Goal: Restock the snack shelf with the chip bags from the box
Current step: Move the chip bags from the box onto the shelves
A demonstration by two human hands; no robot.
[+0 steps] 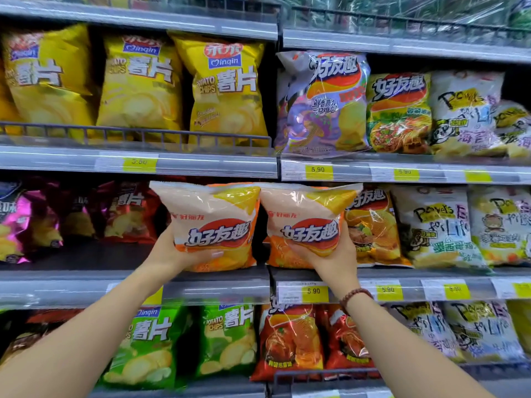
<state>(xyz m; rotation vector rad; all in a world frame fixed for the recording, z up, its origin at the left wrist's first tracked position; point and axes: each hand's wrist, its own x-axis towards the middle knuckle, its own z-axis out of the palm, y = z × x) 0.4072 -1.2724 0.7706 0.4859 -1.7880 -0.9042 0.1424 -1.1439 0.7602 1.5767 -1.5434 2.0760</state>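
Observation:
Two matching orange-and-cream chip bags are held up side by side at the middle shelf (201,288). My left hand (175,251) grips the left orange bag (212,219) from its lower left, thumb across the front. My right hand (330,254) holds the right orange bag (307,216) from underneath; a bead bracelet circles that wrist. Both bags stand upright with their bottoms at the shelf board, just either side of the upright post between the two shelf bays. No box shows in this view.
Yellow chip bags (227,90) fill the shelf above on the left, purple and green ones (324,104) on the right. Dark red and purple bags (123,214) sit left of my hands with bare shelf board in front. Green (149,346) and red bags (290,340) stand below.

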